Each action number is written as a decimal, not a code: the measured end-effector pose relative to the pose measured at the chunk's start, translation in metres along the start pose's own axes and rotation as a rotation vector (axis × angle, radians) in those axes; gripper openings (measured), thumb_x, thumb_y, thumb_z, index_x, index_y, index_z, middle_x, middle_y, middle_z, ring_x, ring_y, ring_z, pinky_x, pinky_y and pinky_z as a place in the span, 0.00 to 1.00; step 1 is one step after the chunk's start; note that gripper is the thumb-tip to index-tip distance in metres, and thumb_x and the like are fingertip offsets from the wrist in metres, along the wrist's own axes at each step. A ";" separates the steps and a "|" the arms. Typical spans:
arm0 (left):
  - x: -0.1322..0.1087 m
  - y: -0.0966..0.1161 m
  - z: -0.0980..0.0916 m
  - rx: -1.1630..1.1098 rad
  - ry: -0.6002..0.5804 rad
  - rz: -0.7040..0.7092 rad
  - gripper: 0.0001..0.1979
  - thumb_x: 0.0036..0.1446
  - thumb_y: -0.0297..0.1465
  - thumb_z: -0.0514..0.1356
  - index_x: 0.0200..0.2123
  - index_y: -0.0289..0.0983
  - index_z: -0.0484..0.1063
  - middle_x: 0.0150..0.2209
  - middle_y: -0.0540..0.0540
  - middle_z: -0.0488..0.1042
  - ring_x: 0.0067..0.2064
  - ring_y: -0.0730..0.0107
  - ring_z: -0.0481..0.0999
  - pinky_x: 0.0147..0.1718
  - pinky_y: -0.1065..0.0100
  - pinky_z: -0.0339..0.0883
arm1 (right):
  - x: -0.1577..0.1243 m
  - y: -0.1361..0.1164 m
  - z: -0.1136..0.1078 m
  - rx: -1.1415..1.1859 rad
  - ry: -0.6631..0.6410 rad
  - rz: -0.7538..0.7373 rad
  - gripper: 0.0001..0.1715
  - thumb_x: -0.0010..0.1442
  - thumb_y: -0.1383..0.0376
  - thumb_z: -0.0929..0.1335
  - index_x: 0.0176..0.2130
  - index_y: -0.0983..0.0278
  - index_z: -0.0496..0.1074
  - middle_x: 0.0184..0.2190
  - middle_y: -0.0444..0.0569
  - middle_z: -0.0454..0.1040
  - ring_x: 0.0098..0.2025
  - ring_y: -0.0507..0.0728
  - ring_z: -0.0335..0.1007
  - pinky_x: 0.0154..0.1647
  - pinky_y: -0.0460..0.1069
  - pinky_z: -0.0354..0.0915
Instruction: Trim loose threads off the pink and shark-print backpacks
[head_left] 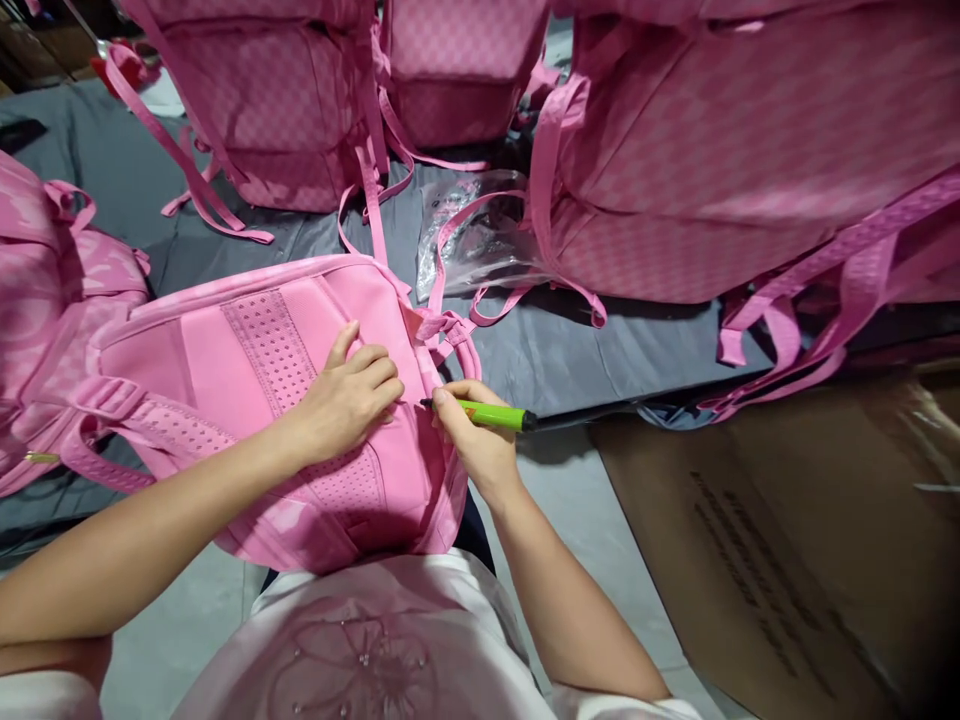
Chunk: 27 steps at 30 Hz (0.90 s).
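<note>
A pink backpack (202, 360) lies back panel up, partly over my lap and partly on the grey-covered table, with perforated strips and shoulder straps showing. On its back panel rests my left hand (349, 390), fingers slightly bent and thumb apart, with nothing seen in it. My right hand (480, 440) pinches a lime-green marker pen (496, 415) at the bag's edge, close to the top handle. The pen's dark tip points left at the pink panel; whether it touches cannot be made out. Its black end points right.
Several pink checkered backpacks (735, 150) stand along the back of the grey-covered table (585, 360), straps trailing. Another pink bag (67, 300) is at the left. A clear plastic bag (480, 230) lies between them. A large cardboard box (765, 540) stands at the lower right.
</note>
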<state>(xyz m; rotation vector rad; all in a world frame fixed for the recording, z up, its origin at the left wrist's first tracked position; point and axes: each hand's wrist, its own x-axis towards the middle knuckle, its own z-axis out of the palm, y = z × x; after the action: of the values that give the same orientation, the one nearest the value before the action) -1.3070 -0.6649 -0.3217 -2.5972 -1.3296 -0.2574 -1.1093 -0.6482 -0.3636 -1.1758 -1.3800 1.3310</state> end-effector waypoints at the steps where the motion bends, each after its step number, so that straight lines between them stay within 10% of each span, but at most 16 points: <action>1: 0.000 0.000 0.000 0.002 -0.003 -0.002 0.06 0.65 0.29 0.55 0.36 0.40 0.70 0.39 0.48 0.75 0.50 0.60 0.71 0.66 0.38 0.48 | 0.002 0.000 0.003 -0.008 0.003 -0.009 0.16 0.59 0.52 0.70 0.29 0.62 0.72 0.24 0.42 0.72 0.26 0.52 0.66 0.30 0.47 0.63; 27: 0.000 0.003 0.007 0.101 0.062 0.006 0.07 0.66 0.28 0.54 0.34 0.38 0.70 0.37 0.48 0.74 0.49 0.63 0.71 0.65 0.41 0.55 | 0.011 0.003 0.017 -0.058 -0.005 -0.060 0.16 0.61 0.55 0.68 0.26 0.61 0.68 0.20 0.39 0.65 0.23 0.50 0.60 0.26 0.47 0.57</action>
<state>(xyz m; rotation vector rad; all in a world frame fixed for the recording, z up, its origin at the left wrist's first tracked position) -1.3045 -0.6648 -0.3290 -2.4887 -1.2801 -0.2601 -1.1274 -0.6403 -0.3679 -1.1609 -1.4553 1.2600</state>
